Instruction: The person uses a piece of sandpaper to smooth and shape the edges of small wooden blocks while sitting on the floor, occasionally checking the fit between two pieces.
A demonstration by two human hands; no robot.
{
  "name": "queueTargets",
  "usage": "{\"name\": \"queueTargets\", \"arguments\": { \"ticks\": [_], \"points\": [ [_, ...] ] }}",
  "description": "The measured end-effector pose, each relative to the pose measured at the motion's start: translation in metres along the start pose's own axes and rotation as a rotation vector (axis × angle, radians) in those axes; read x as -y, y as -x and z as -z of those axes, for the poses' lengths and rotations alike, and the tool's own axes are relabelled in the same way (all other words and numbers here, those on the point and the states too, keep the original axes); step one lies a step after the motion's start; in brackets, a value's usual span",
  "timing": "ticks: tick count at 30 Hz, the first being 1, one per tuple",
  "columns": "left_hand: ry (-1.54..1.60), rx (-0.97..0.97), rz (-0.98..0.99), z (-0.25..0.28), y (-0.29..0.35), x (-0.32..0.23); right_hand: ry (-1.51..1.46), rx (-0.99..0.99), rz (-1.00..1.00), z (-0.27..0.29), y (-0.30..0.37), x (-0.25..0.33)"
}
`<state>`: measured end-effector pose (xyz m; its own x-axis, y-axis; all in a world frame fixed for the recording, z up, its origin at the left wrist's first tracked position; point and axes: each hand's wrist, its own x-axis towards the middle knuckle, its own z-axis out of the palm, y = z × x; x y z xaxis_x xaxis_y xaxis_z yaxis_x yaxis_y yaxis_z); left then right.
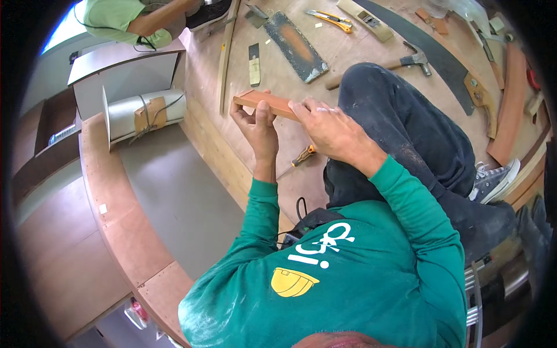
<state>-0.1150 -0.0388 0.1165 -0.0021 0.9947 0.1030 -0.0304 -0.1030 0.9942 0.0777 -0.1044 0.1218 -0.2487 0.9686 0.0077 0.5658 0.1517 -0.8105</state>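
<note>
A short, flat reddish-brown strip of wood [270, 102] is held level in front of me, above the floor. My left hand [255, 124] grips its left end, thumb on the near edge and fingers at the far side. My right hand [333, 127] is closed around the right end, which its fingers partly hide. On the floor just below my hands lies a tool with a yellow-and-black handle [303, 155]. Beyond my right knee rests a claw hammer [415, 60], its handle partly behind the knee.
Ahead lie a dark sharpening stone [296, 47], a broad blade [254, 65], a yellow utility knife [331, 20] and a wooden hand plane [366, 21]. A handsaw [432, 55] and curved wood pieces [513, 104] are rightward. Another person [113, 20] sits far left, near a curved wooden panel [113, 185].
</note>
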Motion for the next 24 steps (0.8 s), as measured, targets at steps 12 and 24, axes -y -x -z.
{"name": "queueTargets", "arguments": {
  "ticks": [12, 24],
  "points": [
    [0.314, 0.097, 0.397, 0.039, -0.031, 0.088, -0.277, -0.164, 0.087, 0.005, 0.042, -0.033],
    [0.839, -0.121, 0.605, 0.033, -0.068, 0.075, -0.454, -0.469, -0.168, 0.059, 0.120, -0.051]
  ]
}}
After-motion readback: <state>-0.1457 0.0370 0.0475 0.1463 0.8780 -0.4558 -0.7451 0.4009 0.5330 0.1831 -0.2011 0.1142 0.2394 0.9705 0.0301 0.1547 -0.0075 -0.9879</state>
